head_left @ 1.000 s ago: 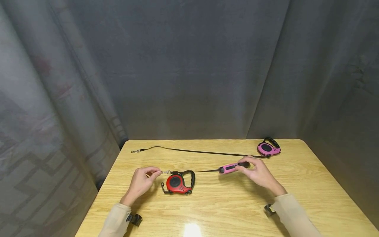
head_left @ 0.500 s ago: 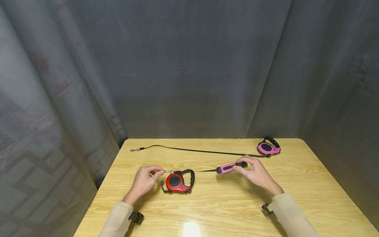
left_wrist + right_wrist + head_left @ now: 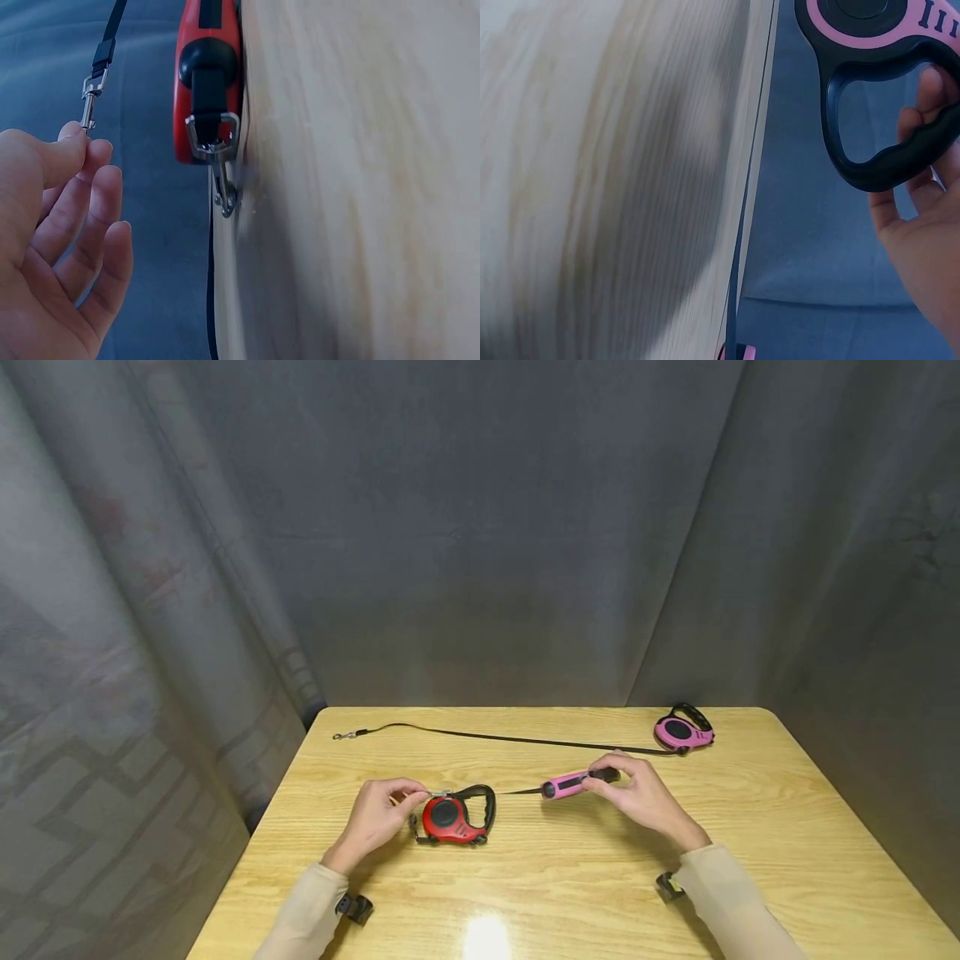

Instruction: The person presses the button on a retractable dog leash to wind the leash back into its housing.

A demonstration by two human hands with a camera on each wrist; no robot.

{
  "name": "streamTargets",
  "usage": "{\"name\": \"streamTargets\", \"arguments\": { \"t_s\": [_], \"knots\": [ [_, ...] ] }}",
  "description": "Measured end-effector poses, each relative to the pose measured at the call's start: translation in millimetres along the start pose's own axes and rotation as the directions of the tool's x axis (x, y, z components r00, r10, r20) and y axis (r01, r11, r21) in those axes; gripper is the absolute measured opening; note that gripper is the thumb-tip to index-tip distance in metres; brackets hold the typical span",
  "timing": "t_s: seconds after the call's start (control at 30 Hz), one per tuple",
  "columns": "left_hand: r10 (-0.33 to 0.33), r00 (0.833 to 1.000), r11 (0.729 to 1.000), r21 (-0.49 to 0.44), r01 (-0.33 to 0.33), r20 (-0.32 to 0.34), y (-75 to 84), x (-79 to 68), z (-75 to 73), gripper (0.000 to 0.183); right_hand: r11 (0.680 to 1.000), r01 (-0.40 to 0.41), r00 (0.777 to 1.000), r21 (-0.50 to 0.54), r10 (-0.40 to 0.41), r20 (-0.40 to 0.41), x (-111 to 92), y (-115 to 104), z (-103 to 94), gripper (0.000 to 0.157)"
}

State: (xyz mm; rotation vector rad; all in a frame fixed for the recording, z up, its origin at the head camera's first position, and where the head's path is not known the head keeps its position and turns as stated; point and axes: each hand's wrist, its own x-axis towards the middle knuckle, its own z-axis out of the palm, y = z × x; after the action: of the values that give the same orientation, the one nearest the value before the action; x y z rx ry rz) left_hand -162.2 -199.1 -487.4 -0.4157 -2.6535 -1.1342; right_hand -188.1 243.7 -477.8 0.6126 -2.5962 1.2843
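Observation:
My left hand (image 3: 378, 817) pinches the end of a metal snap hook (image 3: 91, 105) between thumb and fingertips. From that hook a black strap (image 3: 522, 792) runs rightward, raised behind the red retractable leash, to a pink retractable dog leash (image 3: 562, 786). My right hand (image 3: 639, 795) grips the pink leash by its black handle (image 3: 930, 146), holding it on edge above the table. Between the hands lies a red retractable dog leash (image 3: 465, 832) on the tabletop; its own snap hook (image 3: 225, 191) hangs at its left end, close to my left hand.
A second pink retractable leash (image 3: 684, 732) lies at the table's back right. Its black strap (image 3: 510, 741) stretches left along the back to a metal hook (image 3: 343, 736). Grey curtains (image 3: 480, 543) hang behind and beside the wooden table (image 3: 480, 881).
My left hand has moved right with the snap hook, now closer over the red leash. The right hand has shifted slightly left with the pink leash, and the strap between them is shorter.

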Motion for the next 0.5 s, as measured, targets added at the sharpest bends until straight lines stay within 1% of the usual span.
{"name": "streamTargets", "arguments": {
  "t_s": [0.17,0.37,0.5],
  "knots": [
    [-0.008,1.0,1.0,-0.01,0.008,0.01,2.7,1.9,2.3,0.004,1.0,-0.01,1.0,0.005,0.01,0.01,1.3,-1.7,2.7,0.009],
    [-0.009,1.0,1.0,-0.005,0.009,0.01,4.4,1.9,4.3,0.005,1.0,-0.004,1.0,0.021,0.004,0.009,0.7,-3.5,4.3,0.009],
    [-0.015,1.0,1.0,-0.019,0.015,0.019,7.0,2.2,5.0,0.002,0.999,-0.001,1.0,0.036,0.001,0.01,1.1,-3.6,7.0,0.009]
  ]
}}
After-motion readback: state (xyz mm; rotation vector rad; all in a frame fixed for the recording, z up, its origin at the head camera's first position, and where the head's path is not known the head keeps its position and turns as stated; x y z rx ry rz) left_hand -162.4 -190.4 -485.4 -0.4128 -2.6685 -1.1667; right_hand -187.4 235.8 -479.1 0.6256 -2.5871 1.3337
